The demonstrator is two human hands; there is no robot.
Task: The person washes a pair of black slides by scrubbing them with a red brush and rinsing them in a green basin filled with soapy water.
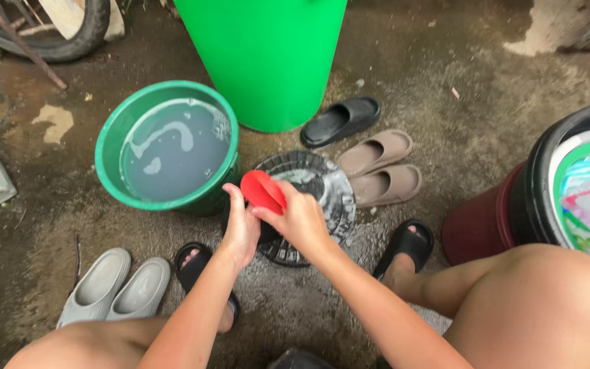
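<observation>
Red brush [262, 191] clasped in right hand [300, 220] over black round perforated cover [322, 195] on wet concrete, left hand [240, 229] curled against the cover's edge, beside green water-filled basin [172, 147], tan slippers [380, 167] just right, grey clogs [114, 287] nearer.

Green basin [114, 147] of cloudy water, tall green bin [268, 61], beige slippers [380, 167], grey clogs [114, 283]

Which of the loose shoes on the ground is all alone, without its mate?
The black slide sandal beside the big green bin. The grey clogs and the tan slides lie in pairs.
</observation>
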